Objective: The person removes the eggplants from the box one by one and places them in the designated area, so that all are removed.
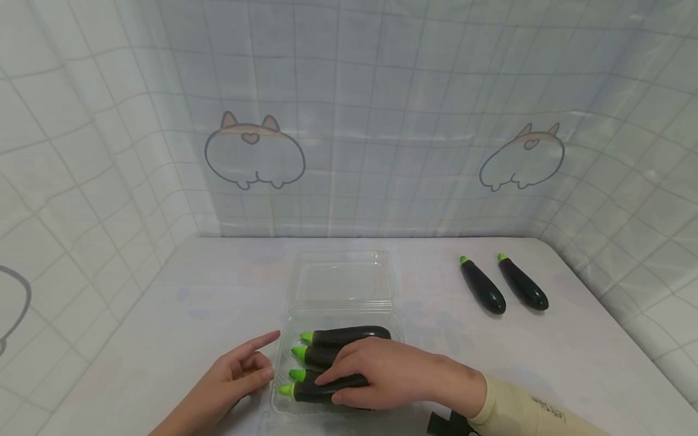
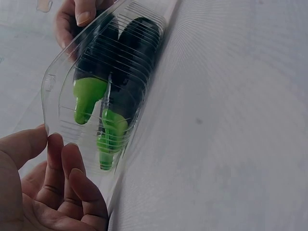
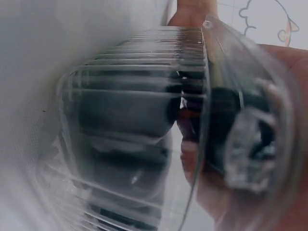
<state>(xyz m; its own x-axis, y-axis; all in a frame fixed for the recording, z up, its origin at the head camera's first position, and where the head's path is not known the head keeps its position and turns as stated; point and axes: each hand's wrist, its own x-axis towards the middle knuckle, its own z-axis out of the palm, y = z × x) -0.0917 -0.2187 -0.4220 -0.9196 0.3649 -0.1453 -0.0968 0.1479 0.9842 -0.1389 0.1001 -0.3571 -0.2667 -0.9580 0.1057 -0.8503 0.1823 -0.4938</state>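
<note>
A clear plastic clamshell box (image 1: 339,321) lies with its lid (image 1: 340,281) folded back away from me. Several dark toy eggplants with bright green stems lie side by side in it, stems to the left. My right hand (image 1: 389,372) reaches over them and grips the nearest eggplant (image 1: 313,390) between thumb and fingers, covering the right ends of those beside it. My left hand (image 1: 240,369) is at the box's left rim, thumb and curled fingers pinching the edge, index finger stretched out. The left wrist view shows green stems (image 2: 90,96) through the ribbed wall.
Two more eggplants, a left one (image 1: 482,286) and a right one (image 1: 523,283), lie at the back right of the white table (image 1: 218,284). Gridded curtains with cartoon prints stand behind and at both sides. Beneath the right wrist is a black object (image 1: 449,424).
</note>
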